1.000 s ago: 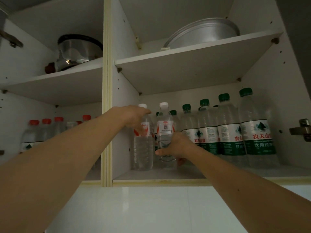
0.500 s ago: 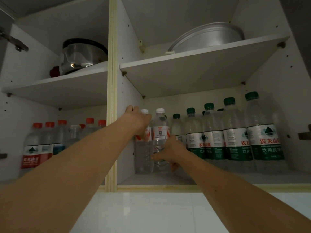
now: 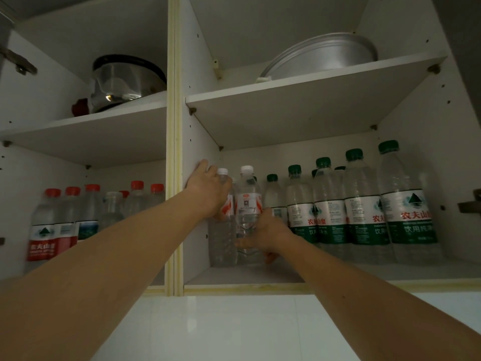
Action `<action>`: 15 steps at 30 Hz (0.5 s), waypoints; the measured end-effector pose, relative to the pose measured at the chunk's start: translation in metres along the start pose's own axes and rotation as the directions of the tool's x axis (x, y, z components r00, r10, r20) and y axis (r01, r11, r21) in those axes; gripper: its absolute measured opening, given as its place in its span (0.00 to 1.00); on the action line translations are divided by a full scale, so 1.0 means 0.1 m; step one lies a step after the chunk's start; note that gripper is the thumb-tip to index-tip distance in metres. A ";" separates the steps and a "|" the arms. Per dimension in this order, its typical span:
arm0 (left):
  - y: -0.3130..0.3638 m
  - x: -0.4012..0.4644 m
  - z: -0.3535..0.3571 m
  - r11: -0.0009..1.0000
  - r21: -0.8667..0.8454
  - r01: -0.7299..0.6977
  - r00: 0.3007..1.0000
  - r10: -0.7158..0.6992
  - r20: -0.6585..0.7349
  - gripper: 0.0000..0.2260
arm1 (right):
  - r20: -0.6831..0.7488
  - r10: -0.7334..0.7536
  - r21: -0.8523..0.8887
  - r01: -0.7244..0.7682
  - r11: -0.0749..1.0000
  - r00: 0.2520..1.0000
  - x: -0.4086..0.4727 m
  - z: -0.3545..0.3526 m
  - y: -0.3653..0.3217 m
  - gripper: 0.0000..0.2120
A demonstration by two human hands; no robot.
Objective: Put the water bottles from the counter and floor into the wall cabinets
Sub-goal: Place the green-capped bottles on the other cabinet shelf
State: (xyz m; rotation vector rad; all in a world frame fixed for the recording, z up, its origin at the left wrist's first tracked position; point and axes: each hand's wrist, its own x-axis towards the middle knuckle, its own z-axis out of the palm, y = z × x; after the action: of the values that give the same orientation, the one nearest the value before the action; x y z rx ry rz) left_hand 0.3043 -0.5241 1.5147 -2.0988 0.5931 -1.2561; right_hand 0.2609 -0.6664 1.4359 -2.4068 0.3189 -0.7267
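Two white-capped water bottles stand at the left end of the right cabinet's lower shelf (image 3: 260, 278). My left hand (image 3: 208, 191) grips the left white-capped bottle (image 3: 223, 243) around its upper part. My right hand (image 3: 265, 233) grips the second white-capped bottle (image 3: 248, 204) low on its body. To their right stands a row of several green-capped bottles (image 3: 364, 212). Several red-capped bottles (image 3: 52, 225) stand on the left cabinet's lower shelf.
A steel pot with a glass lid (image 3: 122, 84) sits on the left upper shelf, a round metal pan (image 3: 320, 56) on the right upper shelf. A vertical divider (image 3: 175, 152) separates the cabinets. A door hinge (image 3: 468, 203) juts from the right wall. White tile (image 3: 221, 329) lies below.
Both hands have pushed their white-capped bottles deeper into the shelf and toward the left wall. My view has shifted, showing more of the red-capped bottles.
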 end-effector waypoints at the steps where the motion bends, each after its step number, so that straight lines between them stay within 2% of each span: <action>1: 0.01 -0.01 0.01 1.000 0.006 0.005 1.000 -0.005 -0.012 0.40 | -0.008 0.000 -0.004 0.000 1.000 1.000 0.00 0.01 0.00 0.49; 4: 0.03 -0.03 0.02 1.000 0.015 0.011 1.000 -0.011 -0.024 0.41 | -0.035 -0.028 -0.030 0.027 0.999 0.999 -0.02 0.02 0.01 0.49; 6: 0.03 -0.06 0.02 1.000 0.005 0.014 0.999 -0.014 -0.040 0.42 | -0.026 -0.066 -0.022 0.065 0.998 0.998 -0.04 0.01 0.03 0.45; 9: 0.01 -0.10 0.01 1.000 -0.003 0.019 0.997 -0.020 -0.071 0.40 | 0.035 -0.118 0.012 0.118 0.993 0.992 -0.13 -0.06 0.05 0.31; 12: -0.01 -0.14 -0.02 0.999 -0.031 0.027 0.995 -0.030 -0.096 0.35 | 0.018 -0.218 -0.065 0.219 0.974 0.976 -0.26 -0.17 0.13 0.13; 15: -0.05 -0.12 -0.09 0.990 -0.131 0.060 0.980 -0.083 -0.179 0.26 | -0.133 -0.303 -0.197 0.275 0.941 0.944 -0.38 -0.38 0.25 0.10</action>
State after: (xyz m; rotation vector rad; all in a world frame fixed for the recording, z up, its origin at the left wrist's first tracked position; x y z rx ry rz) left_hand 0.2912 -0.5158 1.5140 -2.1364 0.6993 -1.5010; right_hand 0.2070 -0.6899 1.4303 -2.5995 0.0938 -1.0707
